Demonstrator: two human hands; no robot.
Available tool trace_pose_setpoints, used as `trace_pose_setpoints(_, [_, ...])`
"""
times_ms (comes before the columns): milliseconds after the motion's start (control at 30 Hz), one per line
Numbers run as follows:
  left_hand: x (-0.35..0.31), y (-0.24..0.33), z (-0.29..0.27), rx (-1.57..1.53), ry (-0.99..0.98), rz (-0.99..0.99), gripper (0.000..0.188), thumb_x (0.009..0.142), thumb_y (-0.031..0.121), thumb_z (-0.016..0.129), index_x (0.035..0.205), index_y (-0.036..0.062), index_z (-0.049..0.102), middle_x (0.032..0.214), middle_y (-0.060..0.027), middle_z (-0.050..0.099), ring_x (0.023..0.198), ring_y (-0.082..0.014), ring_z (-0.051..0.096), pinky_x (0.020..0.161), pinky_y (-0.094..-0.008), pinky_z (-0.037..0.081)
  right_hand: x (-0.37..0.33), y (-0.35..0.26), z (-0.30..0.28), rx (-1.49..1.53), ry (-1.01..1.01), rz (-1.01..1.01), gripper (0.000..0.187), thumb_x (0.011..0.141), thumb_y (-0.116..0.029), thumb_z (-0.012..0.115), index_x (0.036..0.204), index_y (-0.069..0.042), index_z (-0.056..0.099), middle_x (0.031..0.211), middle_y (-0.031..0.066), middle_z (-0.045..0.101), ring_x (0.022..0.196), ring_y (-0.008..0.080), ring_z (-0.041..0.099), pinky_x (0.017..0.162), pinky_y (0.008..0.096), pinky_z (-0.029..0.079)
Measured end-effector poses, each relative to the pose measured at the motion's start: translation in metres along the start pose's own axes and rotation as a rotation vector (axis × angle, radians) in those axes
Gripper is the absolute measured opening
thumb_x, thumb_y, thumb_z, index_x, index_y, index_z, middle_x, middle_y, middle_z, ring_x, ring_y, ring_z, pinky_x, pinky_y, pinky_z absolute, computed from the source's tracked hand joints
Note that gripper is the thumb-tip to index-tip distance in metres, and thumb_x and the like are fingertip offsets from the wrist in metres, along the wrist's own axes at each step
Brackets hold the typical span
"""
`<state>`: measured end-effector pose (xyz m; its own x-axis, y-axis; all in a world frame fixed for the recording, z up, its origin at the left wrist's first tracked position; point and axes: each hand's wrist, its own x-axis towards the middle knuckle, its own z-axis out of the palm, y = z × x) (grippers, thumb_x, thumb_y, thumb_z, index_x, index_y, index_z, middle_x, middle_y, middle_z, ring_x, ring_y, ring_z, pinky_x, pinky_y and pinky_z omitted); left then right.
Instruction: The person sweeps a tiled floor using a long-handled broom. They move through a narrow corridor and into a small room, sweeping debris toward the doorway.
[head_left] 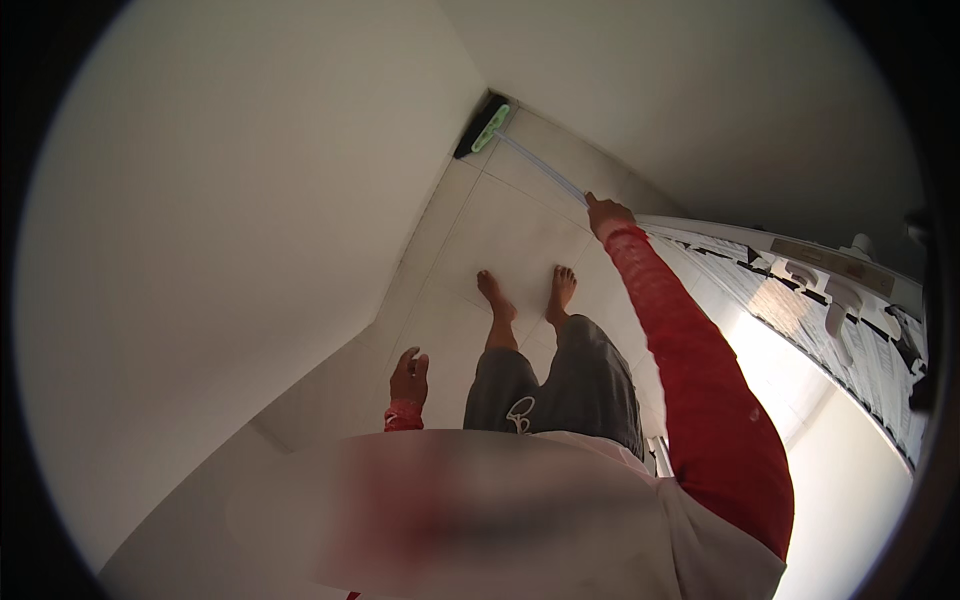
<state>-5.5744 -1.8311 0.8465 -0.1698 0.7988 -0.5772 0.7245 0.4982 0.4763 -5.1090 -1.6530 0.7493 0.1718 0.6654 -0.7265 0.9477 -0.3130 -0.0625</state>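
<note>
A broom point(488, 128) with a green head and black bristles lies against the foot of the left wall, close to the far corner. Its thin, pale handle runs back to my right hand point(608, 213), which is closed around it at the end of a stretched-out arm in a red sleeve. The handle beyond that hand is hidden. My left hand point(409, 379) hangs beside my left leg, holding nothing, with its thumb and fingers apart.
White walls point(250, 200) meet at the far corner. Light floor tiles point(510, 205) lie under my bare feet point(562, 288). To the right stands a door point(770, 270) partly covered in torn wrapping, with a white lever handle point(842, 305) sticking out. Bright light falls beyond it.
</note>
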Motion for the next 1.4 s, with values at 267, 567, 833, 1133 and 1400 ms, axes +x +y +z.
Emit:
trace_pose_setpoints(267, [-0.090, -0.107, 0.006, 0.299, -0.082, -0.348, 0.047, 0.091, 0.043, 0.053, 0.121, 0.0077, 0.061, 0.117, -0.0183, 0.064, 0.110, -0.0336, 0.060, 0.096, -0.0406, 0.046, -0.086, 0.099, 0.106, 0.078, -0.268, 0.171, 0.059, 0.098, -0.040, 0.039, 0.151, -0.035, 0.014, 0.115, 0.0269, 0.061, 0.103, 0.0425, 0.062, 0.090, 0.0515, 0.049])
trace_pose_setpoints(567, [-0.185, -0.216, 0.026, 0.266, -0.370, -0.813, 0.045, 0.090, 0.045, 0.056, 0.108, 0.0046, 0.066, 0.084, -0.0107, 0.068, 0.065, -0.0192, 0.064, 0.069, -0.0367, 0.053, -0.265, 0.149, 0.058, -0.042, -0.321, 0.019, 0.058, 0.098, -0.033, 0.045, 0.150, -0.034, 0.019, 0.093, 0.0244, 0.067, 0.089, 0.0420, 0.066, 0.082, 0.0520, 0.051])
trace_pose_setpoints(833, [-0.027, -0.082, 0.021, -0.171, 0.096, 0.022, 0.041, 0.092, 0.038, 0.059, 0.120, 0.0080, 0.060, 0.097, -0.0172, 0.069, 0.089, -0.0294, 0.067, 0.081, -0.0373, 0.052, -0.101, -0.089, 0.073, -0.052, -0.234, -0.114, 0.051, 0.099, -0.033, 0.041, 0.148, -0.033, 0.027, 0.106, 0.0218, 0.066, 0.095, 0.0386, 0.066, 0.080, 0.0485, 0.053])
trace_pose_setpoints(1133, [-0.124, -0.297, -0.014, 0.315, -0.264, -0.517, 0.044, 0.091, 0.039, 0.051, 0.111, 0.0026, 0.065, 0.117, -0.0184, 0.064, 0.109, -0.0373, 0.060, 0.093, -0.0438, 0.046, -0.249, 0.079, 0.204, -0.034, -0.404, 0.254, 0.057, 0.098, -0.038, 0.041, 0.150, -0.038, 0.019, 0.114, 0.0224, 0.064, 0.105, 0.0402, 0.062, 0.093, 0.0489, 0.048])
trace_pose_setpoints(1400, [-0.147, -0.333, -0.032, 0.179, -0.283, -0.910, 0.040, 0.092, 0.036, 0.057, 0.114, 0.0021, 0.062, 0.088, -0.0088, 0.066, 0.067, -0.0180, 0.060, 0.062, -0.0341, 0.050, -0.266, 0.048, 0.104, 0.154, -0.153, 0.156, 0.047, 0.099, -0.037, 0.043, 0.145, -0.036, 0.033, 0.109, 0.0226, 0.065, 0.102, 0.0415, 0.062, 0.089, 0.0513, 0.049])
